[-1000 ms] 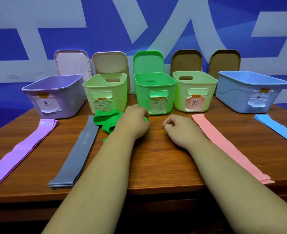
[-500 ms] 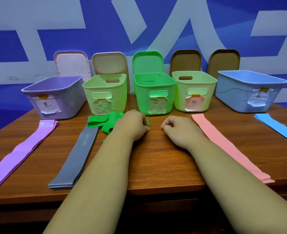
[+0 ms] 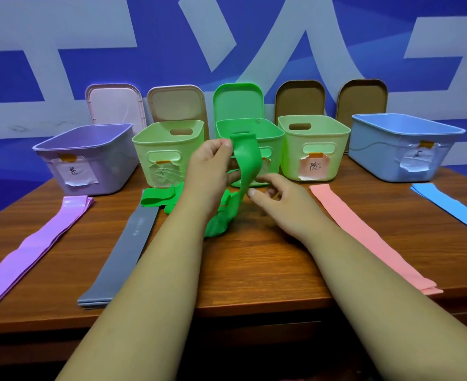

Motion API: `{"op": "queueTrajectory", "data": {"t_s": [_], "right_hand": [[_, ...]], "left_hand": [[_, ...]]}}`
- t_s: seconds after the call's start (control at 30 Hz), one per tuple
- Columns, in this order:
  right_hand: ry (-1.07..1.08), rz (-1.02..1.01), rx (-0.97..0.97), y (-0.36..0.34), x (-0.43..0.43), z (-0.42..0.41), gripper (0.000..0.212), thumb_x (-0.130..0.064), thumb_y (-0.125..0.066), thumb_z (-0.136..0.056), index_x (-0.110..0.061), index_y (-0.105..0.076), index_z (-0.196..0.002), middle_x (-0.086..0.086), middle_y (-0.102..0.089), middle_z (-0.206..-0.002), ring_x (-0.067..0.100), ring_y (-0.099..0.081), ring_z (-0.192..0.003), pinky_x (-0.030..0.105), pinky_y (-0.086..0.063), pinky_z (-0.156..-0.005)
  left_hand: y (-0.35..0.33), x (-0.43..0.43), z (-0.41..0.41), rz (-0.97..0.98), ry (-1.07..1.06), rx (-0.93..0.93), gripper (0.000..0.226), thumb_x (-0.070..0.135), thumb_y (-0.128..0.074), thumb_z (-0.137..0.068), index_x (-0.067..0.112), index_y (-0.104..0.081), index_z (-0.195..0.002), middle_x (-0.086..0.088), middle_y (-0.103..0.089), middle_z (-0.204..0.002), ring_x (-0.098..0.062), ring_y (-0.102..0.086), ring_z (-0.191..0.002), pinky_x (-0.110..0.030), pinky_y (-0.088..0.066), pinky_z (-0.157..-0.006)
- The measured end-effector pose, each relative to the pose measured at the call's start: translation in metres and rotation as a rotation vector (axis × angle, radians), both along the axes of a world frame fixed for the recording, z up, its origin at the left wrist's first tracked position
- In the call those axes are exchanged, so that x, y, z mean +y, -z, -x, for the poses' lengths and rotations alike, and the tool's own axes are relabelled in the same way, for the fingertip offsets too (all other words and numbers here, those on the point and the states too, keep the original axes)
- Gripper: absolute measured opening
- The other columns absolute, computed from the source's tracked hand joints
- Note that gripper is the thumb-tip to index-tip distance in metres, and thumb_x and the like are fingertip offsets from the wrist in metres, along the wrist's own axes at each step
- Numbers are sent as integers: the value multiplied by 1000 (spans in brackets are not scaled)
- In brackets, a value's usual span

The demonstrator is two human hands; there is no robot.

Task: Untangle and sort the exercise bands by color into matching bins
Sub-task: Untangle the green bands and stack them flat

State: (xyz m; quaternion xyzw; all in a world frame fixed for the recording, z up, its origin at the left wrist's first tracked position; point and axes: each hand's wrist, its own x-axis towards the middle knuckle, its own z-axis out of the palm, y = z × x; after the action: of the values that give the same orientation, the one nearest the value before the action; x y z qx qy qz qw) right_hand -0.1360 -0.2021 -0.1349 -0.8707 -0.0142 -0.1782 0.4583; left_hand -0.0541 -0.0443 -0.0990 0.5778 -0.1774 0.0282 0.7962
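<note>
Green rubber is what both hands are busy with. The left hand (image 3: 207, 166) is up off the table and pinches the top end of a green band (image 3: 247, 160) between thumb and finger. The right hand (image 3: 279, 199) is lower, with its fingers curled and its fingertips (image 3: 252, 192) right at the lower part of the band. I cannot tell if it really grips the band or only touches it. The band hangs almost straight up and down. Its top is at the left hand, and its bottom runs into a crumpled green heap (image 3: 218, 224) on the table (image 3: 254, 270), just beside the left wrist and between the two arms. More green loops (image 3: 158, 198) lie flat to the left of the heap, so the tangle does not look undone yet. The green bin (image 3: 275, 155) stands right behind the lifted end — the left hand is the nearer one to it. I think the band must first come free of the heap, and then it only has to go a short way forward and over the rim. Farther out, a purple band (image 3: 34, 248), a grey band (image 3: 128, 257), a pink band (image 3: 364, 237) and a blue band (image 3: 452, 207) lie long and flat, each pointing toward the row of bins.
</note>
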Motion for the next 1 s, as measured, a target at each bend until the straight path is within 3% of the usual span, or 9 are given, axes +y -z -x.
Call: {"op": "queueTrajectory", "data": {"t_s": [0.17,0.27,0.33,0.47,0.6,0.67,0.77,0.87,1.0], "right_hand": [[4,-71,-87,1,2,-2,13,-45,-66,-103,-38,-72,-112,-7,-71,-100,3,-63,-85,27,-51,-78],[32,-117,-72,1,1,-3,15,-42,-59,-106,-37,-70,-116,-12,-71,-100,1,-64,-90,26,-48,-74],[44,-123,-71,1,0,-4,19,-43,-57,-107,-35,-70,-118,-11,-71,-101,1,-65,-92,24,-47,-72],[39,-116,-74,4,0,-6,17,-48,-63,-104,-33,-69,-107,-13,-66,-87,-7,-58,-70,12,-42,-61],[60,8,-54,6,-3,-6,22,-48,-64,-103,-32,-67,-89,-14,-66,-77,-4,-59,-68,22,-43,-63],[70,45,-26,9,-5,-7,32,-51,-62,-103,-26,-64,-82,-9,-64,-73,6,-61,-71,29,-46,-65],[116,67,15,9,-6,-10,30,-55,-64,-101,-26,-69,-104,-8,-67,-90,12,-65,-85,28,-46,-70],[206,36,43,9,-9,-13,56,-64,-69,-93,-24,-58,-131,-6,-61,-110,11,-61,-100,32,-45,-78],[187,62,-16,10,-8,-12,43,-62,-72,-91,-22,-60,-102,-4,-63,-102,11,-60,-90,34,-46,-75]], "left_hand": [[-1,-1,2,119,77,92,15,16,-56,-109,4,-62,-117,-23,-76,-111,-26,-77,-94,-33,-63,-73],[0,0,5,-41,-26,27,6,9,-62,-104,7,-66,-106,-15,-76,-99,-19,-77,-87,-30,-63,-73],[2,-2,7,-182,-107,-48,9,5,-66,-98,13,-68,-101,-5,-72,-90,-13,-73,-76,-39,-66,-76],[6,-5,8,-360,-114,-104,20,10,-69,-82,21,-71,-99,0,-72,-87,-14,-70,-69,-55,-64,-86],[8,-7,10,-437,-93,-143,22,7,-69,-83,22,-74,-99,-4,-76,-98,-28,-77,-88,-49,-66,-85],[9,-7,8,-388,-56,-117,17,0,-69,-92,14,-74,-100,-10,-75,-99,-26,-76,-89,-42,-67,-81],[10,-5,6,-361,-38,-97,14,-2,-69,-96,11,-75,-99,-13,-73,-94,-20,-74,-86,-38,-67,-78],[13,-4,2,-383,-80,-92,15,-1,-71,-95,13,-75,-96,-12,-74,-91,-19,-75,-85,-36,-67,-74],[15,-6,1,-425,-106,-94,17,-1,-72,-94,16,-75,-91,-8,-73,-87,-17,-75,-83,-32,-66,-70]]}}
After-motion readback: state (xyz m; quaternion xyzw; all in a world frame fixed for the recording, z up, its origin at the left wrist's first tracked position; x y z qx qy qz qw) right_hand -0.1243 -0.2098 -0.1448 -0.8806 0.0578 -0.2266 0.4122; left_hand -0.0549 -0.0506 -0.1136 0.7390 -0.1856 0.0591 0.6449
